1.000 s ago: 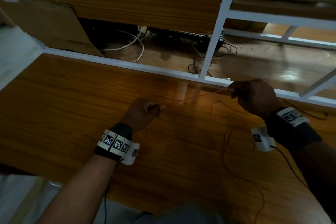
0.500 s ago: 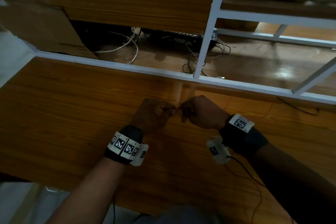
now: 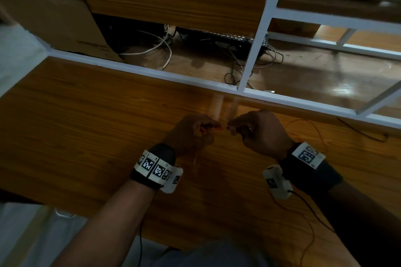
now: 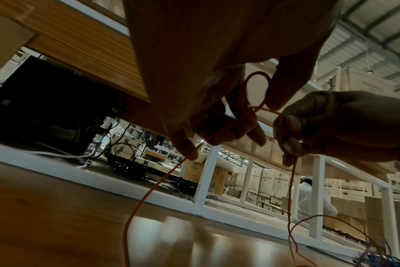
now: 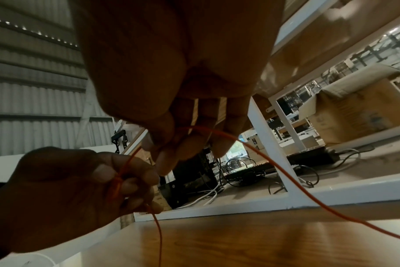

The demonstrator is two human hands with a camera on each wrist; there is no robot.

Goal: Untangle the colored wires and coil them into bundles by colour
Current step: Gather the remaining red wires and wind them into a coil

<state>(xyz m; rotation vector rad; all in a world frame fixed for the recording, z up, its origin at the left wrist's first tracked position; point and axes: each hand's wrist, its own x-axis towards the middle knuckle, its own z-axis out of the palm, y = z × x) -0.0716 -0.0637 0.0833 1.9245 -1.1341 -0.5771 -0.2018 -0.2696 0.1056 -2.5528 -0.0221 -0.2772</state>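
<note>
Two hands held close together above the shiny brown wooden tabletop point(image 3: 91, 136), near the white metal rail point(image 3: 134, 69) at its far edge. Left hand point(image 3: 191, 134) pinching the thin orange wire point(image 4: 257, 94), fingers curled round it. A small round loop of that wire standing up between the left thumb and fingers point(image 4: 219, 119) in the left wrist view. One loose end of the wire hanging down from the left hand toward the tabletop. Right hand point(image 3: 260, 132) just beside the left hand, also pinching the same orange wire between thumb and fingertips point(image 5: 169, 159). Only a very short bit of wire running between the two hands. From the right hand, more orange wire curving away and down to the tabletop, on the side away from the left hand. A black band with white square-patterned tags point(image 3: 155, 167) on the left wrist, and another like it point(image 3: 308, 158) on the right wrist. A messy bunch of blue and other thin wires point(image 4: 377, 256) lying on the tabletop past the right hand; colours hard to tell. Beyond the white rail, a lower shelf with white and black cables point(image 3: 160, 47) lying on it. Far off past the rail, stacked cardboard boxes point(image 4: 272, 182).
</note>
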